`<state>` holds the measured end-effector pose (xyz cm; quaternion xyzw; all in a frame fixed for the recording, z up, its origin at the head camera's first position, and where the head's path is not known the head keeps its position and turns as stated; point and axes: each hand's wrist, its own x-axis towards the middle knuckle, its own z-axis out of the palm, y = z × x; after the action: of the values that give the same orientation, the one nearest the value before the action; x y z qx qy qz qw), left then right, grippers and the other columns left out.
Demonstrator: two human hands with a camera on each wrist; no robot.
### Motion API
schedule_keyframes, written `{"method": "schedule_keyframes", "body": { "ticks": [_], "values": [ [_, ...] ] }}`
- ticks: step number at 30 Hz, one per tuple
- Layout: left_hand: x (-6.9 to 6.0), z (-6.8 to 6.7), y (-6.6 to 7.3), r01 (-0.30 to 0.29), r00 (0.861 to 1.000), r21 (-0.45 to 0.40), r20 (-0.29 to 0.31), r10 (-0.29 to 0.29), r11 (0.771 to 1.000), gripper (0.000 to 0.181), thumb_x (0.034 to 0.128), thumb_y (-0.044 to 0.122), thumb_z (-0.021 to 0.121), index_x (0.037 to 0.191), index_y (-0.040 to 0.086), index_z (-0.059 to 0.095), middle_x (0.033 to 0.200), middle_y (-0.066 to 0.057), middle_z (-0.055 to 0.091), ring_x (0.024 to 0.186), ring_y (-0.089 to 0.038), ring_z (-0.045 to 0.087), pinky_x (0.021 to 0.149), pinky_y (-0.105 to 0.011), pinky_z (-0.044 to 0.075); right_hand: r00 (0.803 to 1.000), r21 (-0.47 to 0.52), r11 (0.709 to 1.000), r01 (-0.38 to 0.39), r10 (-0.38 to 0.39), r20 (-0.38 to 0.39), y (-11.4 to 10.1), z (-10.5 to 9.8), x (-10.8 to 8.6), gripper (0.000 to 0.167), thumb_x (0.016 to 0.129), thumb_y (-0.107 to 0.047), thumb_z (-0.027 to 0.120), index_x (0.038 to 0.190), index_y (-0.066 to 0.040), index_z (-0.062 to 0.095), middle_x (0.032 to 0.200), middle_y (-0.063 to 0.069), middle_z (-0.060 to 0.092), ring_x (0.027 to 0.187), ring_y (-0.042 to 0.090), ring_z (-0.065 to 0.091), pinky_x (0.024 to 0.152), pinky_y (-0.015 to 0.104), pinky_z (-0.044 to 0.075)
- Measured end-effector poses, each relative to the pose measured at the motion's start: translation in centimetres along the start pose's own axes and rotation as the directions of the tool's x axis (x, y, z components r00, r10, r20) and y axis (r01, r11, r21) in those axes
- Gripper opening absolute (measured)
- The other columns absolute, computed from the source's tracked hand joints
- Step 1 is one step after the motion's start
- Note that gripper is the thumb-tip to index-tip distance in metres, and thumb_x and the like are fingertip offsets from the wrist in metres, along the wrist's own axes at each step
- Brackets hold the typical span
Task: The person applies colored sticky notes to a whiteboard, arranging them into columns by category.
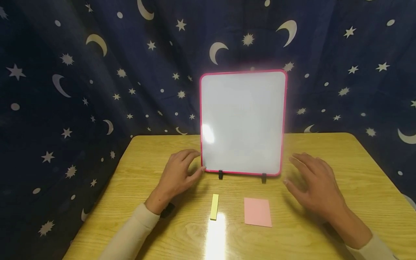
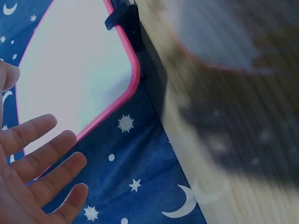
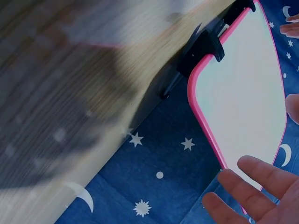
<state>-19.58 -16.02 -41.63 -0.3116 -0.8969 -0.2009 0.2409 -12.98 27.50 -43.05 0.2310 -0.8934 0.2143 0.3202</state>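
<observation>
A whiteboard (image 1: 242, 119) with a pink frame stands upright on a black stand (image 1: 221, 174) at the table's far side. To its left is my left hand (image 1: 177, 173), fingers spread and slightly bent, thumb near the board's lower left corner; in the head view I cannot tell if it touches. My right hand (image 1: 316, 182) hovers right of the board, apart from it, holding nothing. Both wrist views show loose, spread fingers by the whiteboard (image 2: 79, 60), and a stand clip (image 3: 208, 46) hooks its lower edge. Nearer lie a yellow sticky-note strip (image 1: 214, 207) and a pink sticky-note pad (image 1: 258, 212).
The wooden table (image 1: 146, 155) has its back edge against a dark blue curtain (image 1: 156, 54) with moons and stars. Light glares off the tabletop just in front of the yellow strip.
</observation>
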Motion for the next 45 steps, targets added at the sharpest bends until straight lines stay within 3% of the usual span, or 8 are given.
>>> {"method": "schedule_keyframes", "body": {
  "ticks": [12, 21, 31, 38, 45],
  "values": [
    [-0.4, 0.4, 1.5, -0.016, 0.999, -0.011, 0.046, 0.017, 1.0, 0.046, 0.0971, 0.044, 0.072, 0.132, 0.013, 0.071, 0.131, -0.004, 0.07, 0.125, -0.028, 0.065, 0.108, -0.051, 0.046, 0.999, 0.013, 0.999, 0.046, -0.046, 0.003, -1.0, 0.3, -0.3, 0.067, 0.096, -0.052, 0.059, 0.14, -0.001, 0.064, 0.14, 0.018, 0.064, 0.132, 0.044, 0.054, 0.124, 0.055, 0.025],
    [-0.5, 0.7, 2.3, -0.05, 0.997, -0.03, 0.057, 0.052, 0.998, 0.045, 0.0976, 0.043, 0.071, 0.133, 0.014, 0.07, 0.13, -0.002, 0.069, 0.124, -0.024, 0.064, 0.108, -0.048, 0.046, 0.998, 0.01, 0.998, 0.062, -0.062, 0.012, -1.6, 0.4, -0.3, 0.071, 0.1, -0.06, 0.053, 0.138, -0.001, 0.066, 0.138, 0.02, 0.065, 0.13, 0.045, 0.055, 0.124, 0.049, 0.024],
    [-0.4, 1.3, 3.3, -0.086, 0.994, -0.06, 0.064, 0.09, 0.995, 0.045, 0.0986, 0.044, 0.07, 0.131, 0.013, 0.071, 0.129, 0.001, 0.069, 0.122, -0.021, 0.065, 0.108, -0.046, 0.045, 0.998, 0.014, 0.998, 0.056, -0.057, 0.04, -1.8, 0.3, -0.4, 0.065, 0.095, -0.051, 0.063, 0.138, -0.002, 0.067, 0.139, 0.017, 0.065, 0.131, 0.043, 0.055, 0.118, 0.052, 0.03],
    [-0.1, 1.9, 4.2, -0.115, 0.99, -0.054, 0.075, 0.119, 0.992, 0.044, 0.0986, 0.045, 0.07, 0.131, 0.015, 0.071, 0.129, 0.003, 0.068, 0.123, -0.019, 0.064, 0.108, -0.043, 0.046, 0.996, 0.035, 0.996, 0.085, -0.087, 0.035, -2.1, 0.5, -0.4, 0.062, 0.093, -0.047, 0.067, 0.135, -0.001, 0.069, 0.135, 0.015, 0.067, 0.127, 0.042, 0.058, 0.123, 0.037, 0.025],
    [0.2, 2.4, 5.1, -0.148, 0.984, -0.05, 0.091, 0.152, 0.988, 0.046, 0.0998, 0.049, 0.067, 0.133, 0.017, 0.07, 0.129, 0.005, 0.068, 0.125, -0.017, 0.063, 0.106, -0.041, 0.046, 0.993, 0.037, 0.994, 0.107, -0.109, 0.048, -2.4, 0.5, -0.3, 0.067, 0.1, -0.059, 0.059, 0.136, -0.003, 0.069, 0.135, 0.013, 0.068, 0.126, 0.04, 0.059, 0.119, 0.039, 0.03]
  ]
}}
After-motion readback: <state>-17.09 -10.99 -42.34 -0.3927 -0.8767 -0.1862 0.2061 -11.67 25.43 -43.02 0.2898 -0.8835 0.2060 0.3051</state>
